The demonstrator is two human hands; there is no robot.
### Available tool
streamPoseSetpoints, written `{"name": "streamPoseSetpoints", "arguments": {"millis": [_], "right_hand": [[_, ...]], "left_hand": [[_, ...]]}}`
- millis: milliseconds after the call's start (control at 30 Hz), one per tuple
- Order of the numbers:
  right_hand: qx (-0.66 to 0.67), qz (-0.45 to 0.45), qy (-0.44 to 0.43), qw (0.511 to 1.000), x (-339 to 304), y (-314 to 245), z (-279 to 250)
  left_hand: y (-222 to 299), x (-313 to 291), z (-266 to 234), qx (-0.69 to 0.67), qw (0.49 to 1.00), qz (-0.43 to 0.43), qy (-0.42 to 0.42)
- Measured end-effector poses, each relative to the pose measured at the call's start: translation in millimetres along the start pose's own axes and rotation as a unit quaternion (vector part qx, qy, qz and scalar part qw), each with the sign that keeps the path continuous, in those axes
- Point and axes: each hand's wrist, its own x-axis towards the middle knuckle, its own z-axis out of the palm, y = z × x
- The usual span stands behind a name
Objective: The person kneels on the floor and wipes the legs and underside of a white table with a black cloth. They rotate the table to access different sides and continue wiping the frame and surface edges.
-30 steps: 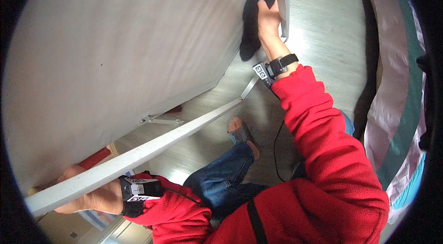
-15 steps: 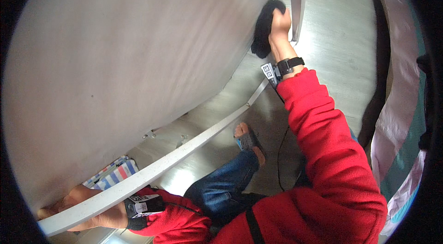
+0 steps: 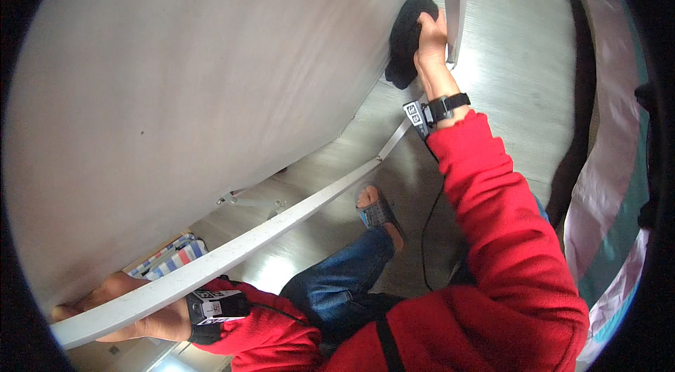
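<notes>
My right hand [image 3: 432, 38] is closed on a bunched black cloth [image 3: 406, 45], pressed against the far right edge of a large pale panel [image 3: 211, 77]. A white metal leg frame [image 3: 302, 210] curves across the view in front of the panel. At the lower left, my left hand [image 3: 151, 323] lies behind the near end of this frame, beside the panel's lower edge. The bar crosses the hand and hides most of its fingers, so its grip does not show.
Another white frame leg [image 3: 453, 6] rises beside my right hand. A striped bag [image 3: 176, 259] rests on the floor near my left hand. My sandalled foot [image 3: 376, 207] stands on the grey floor [image 3: 520, 77]. Pink and teal fabric [image 3: 598, 217] hangs along the right.
My right hand and the black cloth have shifted slightly, the wrist a little to the right. The frame's near end and my left hand have moved slightly left and up.
</notes>
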Motion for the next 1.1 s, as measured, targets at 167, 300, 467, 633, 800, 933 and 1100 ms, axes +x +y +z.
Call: {"name": "streamPoseSetpoints", "arguments": {"millis": [167, 300, 467, 633, 800, 933, 1100], "right_hand": [[-0.049, -0.116, -0.005, 0.992, 8, 4, -1], [0.065, 0.171, 0.004, 0.983, 4, 3, -4], [0.06, 0.092, 0.013, 0.994, -17, -19, 6], [-0.05, -0.089, -0.048, 0.994, -22, -23, 21], [-0.107, 0.089, 0.023, 0.99, 2, 8, 13], [-0.017, 0.133, -0.063, 0.989, 17, 23, 5], [-0.122, -0.017, -0.025, 0.992, 23, 10, 10]], "left_hand": [[6, -1, 1, 0.025, 0.999, -0.013, -0.018], [6, 1, 12, -0.045, 0.998, -0.033, 0.03], [1, 4, 9, -0.058, 0.997, -0.028, 0.046], [10, -5, 15, -0.058, 0.996, -0.061, 0.022], [24, -13, 32, -0.008, 0.999, 0.017, 0.029], [16, -7, 20, -0.018, 1.0, 0.014, 0.005], [4, -2, -1, 0.011, 0.997, -0.072, 0.012]]}}
